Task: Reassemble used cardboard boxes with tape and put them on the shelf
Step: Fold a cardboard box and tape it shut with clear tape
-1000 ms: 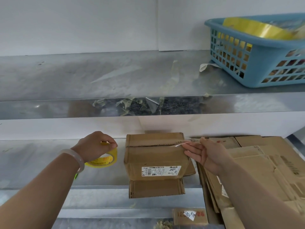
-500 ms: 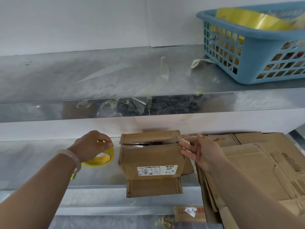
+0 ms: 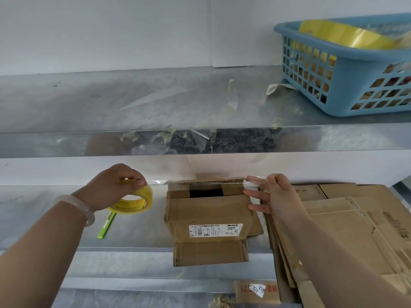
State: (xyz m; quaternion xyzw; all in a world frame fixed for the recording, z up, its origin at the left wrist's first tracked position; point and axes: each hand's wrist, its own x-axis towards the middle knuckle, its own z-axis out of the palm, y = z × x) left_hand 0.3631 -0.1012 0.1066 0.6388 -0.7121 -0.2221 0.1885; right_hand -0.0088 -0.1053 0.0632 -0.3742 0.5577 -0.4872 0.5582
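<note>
A small brown cardboard box (image 3: 208, 213) with a white shipping label stands on the lower metal shelf (image 3: 133, 218), its top flaps partly open with a dark gap showing. My left hand (image 3: 115, 186) grips a yellow tape roll (image 3: 135, 202) to the left of the box. A clear tape strip (image 3: 200, 182) runs from the roll across the box's top back edge. My right hand (image 3: 274, 196) pinches the strip's end at the box's top right corner, with its other fingers stretched against the right side.
Flattened cardboard boxes (image 3: 347, 218) are stacked at right on the same shelf. A green pen (image 3: 106, 223) lies under the roll. A blue basket (image 3: 347, 70) sits at the upper shelf's right. Old tape scraps (image 3: 195, 138) hang from the upper shelf's front edge.
My left hand lifted the roll and drew it left, stretching the tape across the box top. My right hand shifted to pinching the tape's end. The green pen came into sight.
</note>
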